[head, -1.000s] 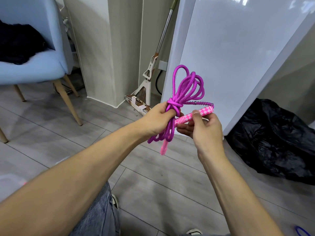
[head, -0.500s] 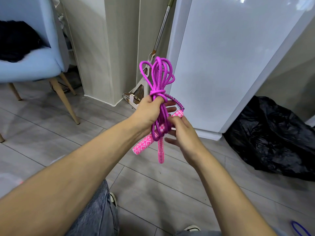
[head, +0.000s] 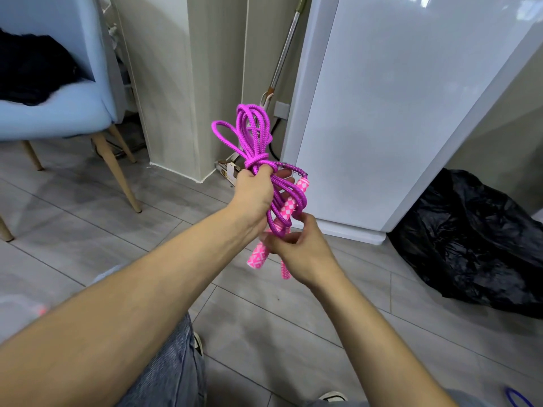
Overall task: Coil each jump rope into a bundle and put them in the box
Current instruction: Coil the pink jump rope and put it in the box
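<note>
Overhead, held in mid-air above the grey wood-look tiled floor (head: 164, 230): purple braided jump rope (head: 255, 133), coiled into a bundle, loops fanned upward over the floor, cinched by a wrap of its own cord. Clenched around that cinched waist: left hand (head: 253, 193), fist shut on the bundle. Lower, nearer the floor: right hand (head: 299, 248), fingers pinched on the hanging loops and on a pink handle with white diamond pattern (head: 258, 255), that handle's end pointed down at the floor. Beside it, partly behind the right hand: second pink patterned handle (head: 284, 270). Standing on the floor beyond the bundle: tall glossy white cabinet (head: 396, 113). Slumped on the floor by the cabinet's base: crumpled black plastic bag (head: 476, 239). No box seen anywhere on the floor.
</note>
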Available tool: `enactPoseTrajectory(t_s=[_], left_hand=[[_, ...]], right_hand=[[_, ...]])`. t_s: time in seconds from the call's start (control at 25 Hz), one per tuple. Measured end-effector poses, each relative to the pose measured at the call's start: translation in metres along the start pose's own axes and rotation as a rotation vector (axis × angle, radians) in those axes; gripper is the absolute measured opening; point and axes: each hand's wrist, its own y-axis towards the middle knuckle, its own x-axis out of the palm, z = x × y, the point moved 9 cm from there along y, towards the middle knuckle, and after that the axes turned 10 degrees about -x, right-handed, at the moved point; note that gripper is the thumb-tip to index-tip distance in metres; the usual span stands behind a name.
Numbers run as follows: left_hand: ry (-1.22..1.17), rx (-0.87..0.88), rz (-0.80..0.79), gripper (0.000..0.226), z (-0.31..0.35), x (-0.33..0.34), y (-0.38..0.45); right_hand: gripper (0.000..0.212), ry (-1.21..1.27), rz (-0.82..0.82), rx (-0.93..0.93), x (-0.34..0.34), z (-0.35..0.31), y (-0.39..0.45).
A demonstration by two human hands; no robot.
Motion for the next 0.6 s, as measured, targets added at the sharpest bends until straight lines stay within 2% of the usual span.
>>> enactPoseTrajectory(t_s=[0.08,0.24,0.32,0.4,0.44,0.52,0.56,0.6], left_hand=[[0.023,0.020,0.023,0.021,0.001,-0.002,0.001],[-0.124,0.009,0.066,0.004,0.020,-0.024,0.012],[-0.176,-0.047,0.055,0.007,0.019,-0.028,0.014],[-0.171,-0.069,0.009,0.008,0.017,-0.022,0.010],[-0.162,-0.070,-0.022,0.008,0.016,-0.016,0.008],[-0.157,-0.101,-0.074,0.007,0.009,-0.002,0.000],[-0.155,-0.122,-0.094,0.005,0.003,0.003,-0.003],[-0.156,-0.152,-0.107,0.004,-0.003,0.007,-0.005]], right_hand=[[0.057,-0.034,0.057,0.002,-0.001,0.010,0.004],[0.071,-0.592,-0.232,0.094,-0.004,0.030,0.001],[0.068,-0.794,-0.275,0.151,-0.015,0.035,0.000],[0.072,-0.933,-0.240,0.144,-0.022,0.028,0.002],[0.081,-0.896,-0.206,0.102,-0.022,0.024,0.003],[0.092,-0.507,-0.093,-0.006,-0.018,0.011,0.007],[0.080,-0.276,-0.038,-0.068,-0.016,0.004,0.008],[0.057,-0.122,-0.018,-0.113,-0.012,-0.001,0.009]])
